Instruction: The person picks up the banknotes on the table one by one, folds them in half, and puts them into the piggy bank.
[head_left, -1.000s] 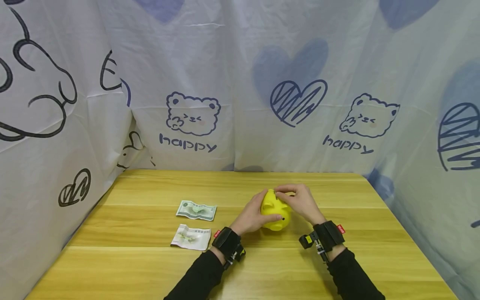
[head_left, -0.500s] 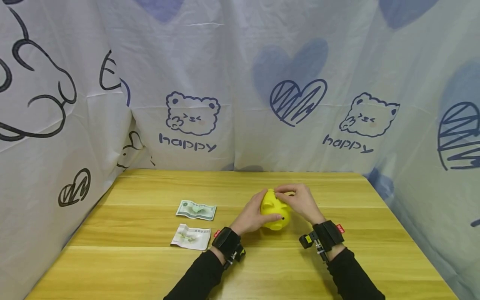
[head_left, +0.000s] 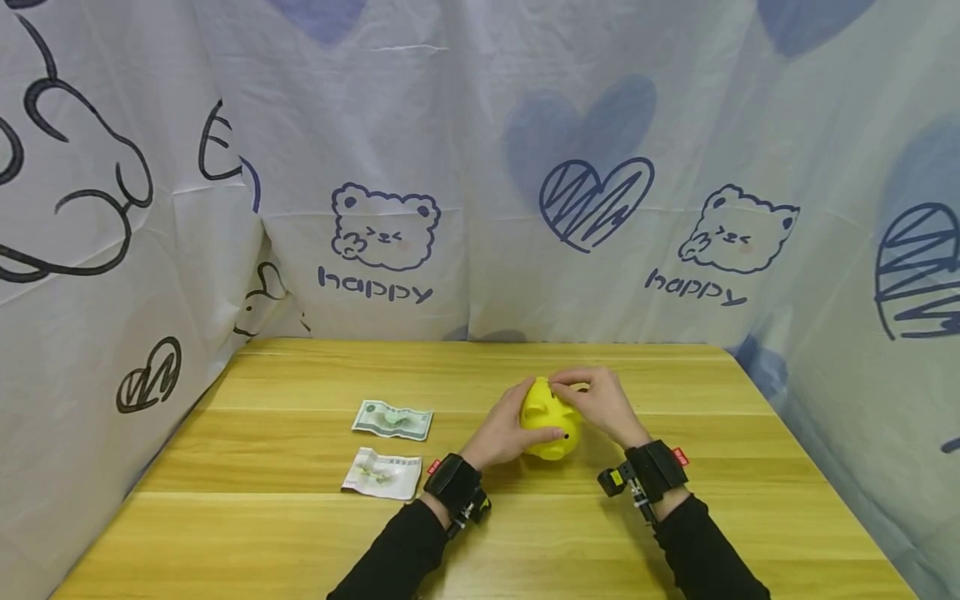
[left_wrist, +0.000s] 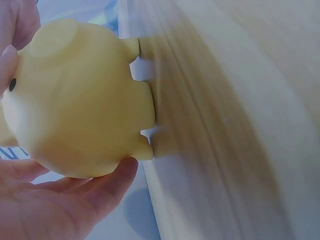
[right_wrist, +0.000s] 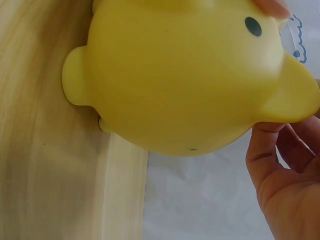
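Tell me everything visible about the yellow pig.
The yellow pig is round, smooth and plastic-looking, with snout, ears, black eyes and stubby feet. It stands upright on the table, facing the head camera, right of the banknotes. The left hand grips its side; the right hand is at its top rear, contact unclear.

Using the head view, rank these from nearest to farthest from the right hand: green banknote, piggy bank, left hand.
1. Piggy bank, immediately left.
2. Left hand, on the piggy bank's left side.
3. Green banknote, farthest left.
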